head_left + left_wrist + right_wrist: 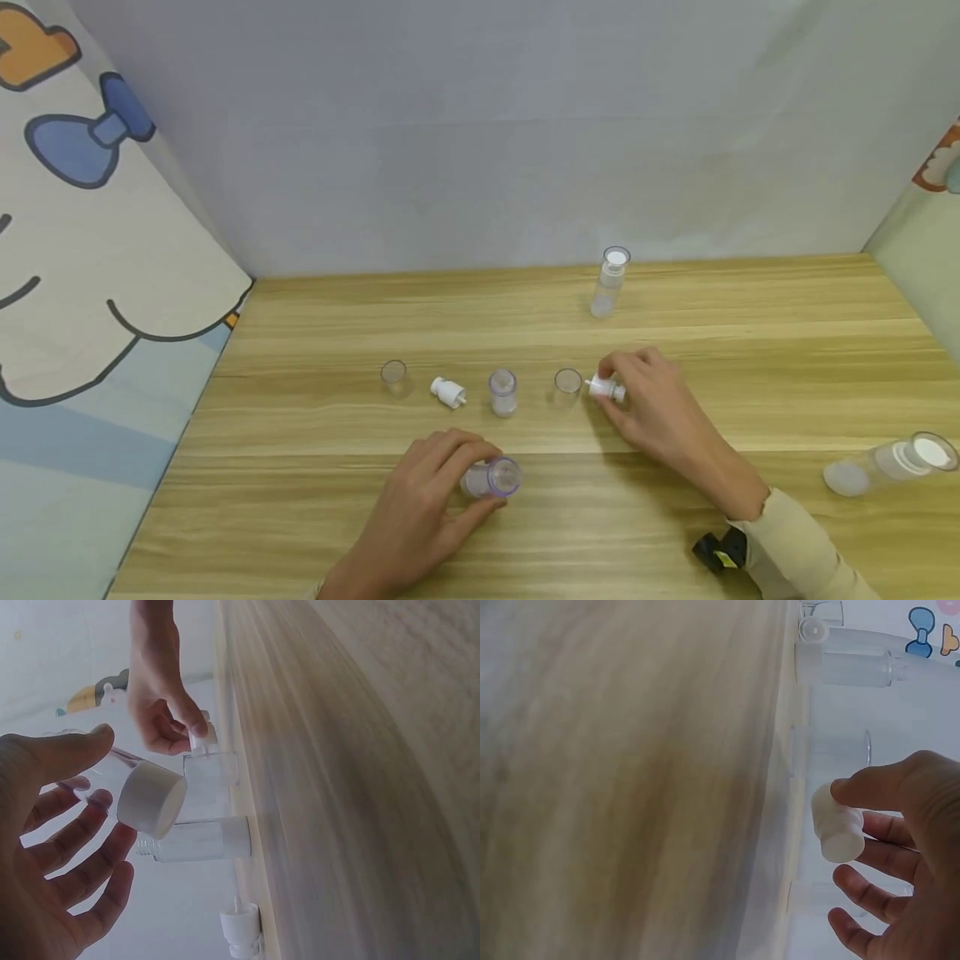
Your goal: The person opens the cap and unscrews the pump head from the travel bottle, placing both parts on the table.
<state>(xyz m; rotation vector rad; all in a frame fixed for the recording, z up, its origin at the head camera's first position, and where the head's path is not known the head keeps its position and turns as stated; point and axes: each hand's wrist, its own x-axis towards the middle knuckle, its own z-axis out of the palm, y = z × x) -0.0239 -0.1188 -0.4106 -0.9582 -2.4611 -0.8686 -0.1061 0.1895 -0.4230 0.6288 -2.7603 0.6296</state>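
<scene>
Well forward of the bench's [300, 517] back edge, gripping a clear bottle [476, 482], tilted, in the left hand [423, 504]; closer to that edge, pinching a white pump [602, 387] in the right hand [654, 410], just beside a clear cap [567, 386]. Best lift the pump without brushing the cap, and level the bottle, squeezing lightly; mind the second bottle [503, 397] near the cap.

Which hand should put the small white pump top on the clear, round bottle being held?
Probably the right hand: it pinches the small white pump top, while the left hand holds the clear, round bottle and could steady it.
</scene>
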